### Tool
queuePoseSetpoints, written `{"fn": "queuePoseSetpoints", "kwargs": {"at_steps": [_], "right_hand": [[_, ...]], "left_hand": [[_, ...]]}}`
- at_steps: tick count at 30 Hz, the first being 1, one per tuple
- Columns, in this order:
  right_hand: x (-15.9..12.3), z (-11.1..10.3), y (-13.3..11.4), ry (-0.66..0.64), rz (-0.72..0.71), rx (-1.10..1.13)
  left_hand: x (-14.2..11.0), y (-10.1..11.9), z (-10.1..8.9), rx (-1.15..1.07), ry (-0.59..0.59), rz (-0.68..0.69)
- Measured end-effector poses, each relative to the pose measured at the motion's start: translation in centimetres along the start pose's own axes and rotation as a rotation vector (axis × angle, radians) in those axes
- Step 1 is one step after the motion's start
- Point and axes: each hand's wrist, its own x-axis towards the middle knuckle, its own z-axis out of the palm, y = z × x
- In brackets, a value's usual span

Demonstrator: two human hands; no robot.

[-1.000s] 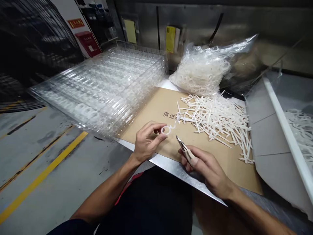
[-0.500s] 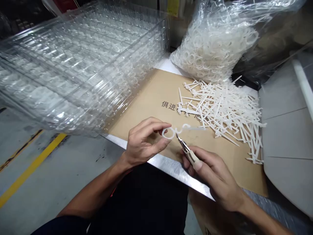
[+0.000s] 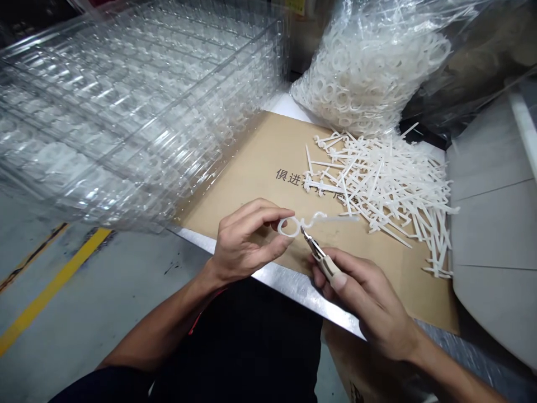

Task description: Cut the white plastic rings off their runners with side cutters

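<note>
Between thumb and forefinger, my left hand (image 3: 247,238) pinches a white plastic ring (image 3: 280,228). A thin curved runner (image 3: 333,218) extends from the ring's right side over the cardboard. My right hand (image 3: 364,296) is wrapped round a pair of side cutters (image 3: 321,258) with pale handles. Their pointed jaws are at the joint between ring and runner; whether they touch the plastic I cannot tell. Right of the hands lies a loose heap of white plastic runners (image 3: 390,184).
The brown cardboard sheet (image 3: 235,184) covers a metal-edged table (image 3: 289,282). Stacked clear plastic trays (image 3: 138,106) stand at the left. A clear bag of white rings (image 3: 356,84) sits at the back, and a grey panel (image 3: 495,240) borders the right side.
The cutters' tips have shifted slightly left, closer to the joint by the ring. The view has tilted a little; both hands keep their holds.
</note>
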Motion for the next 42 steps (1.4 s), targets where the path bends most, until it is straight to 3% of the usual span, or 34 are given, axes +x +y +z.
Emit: {"fn": "queuePoseSetpoints", "kwargs": {"at_steps": [42], "right_hand": [[0.39,0.09,-0.15,0.001,0.035,-0.033]], "left_hand": [[0.11,0.09,0.05,0.017,-0.035,0.037]]}}
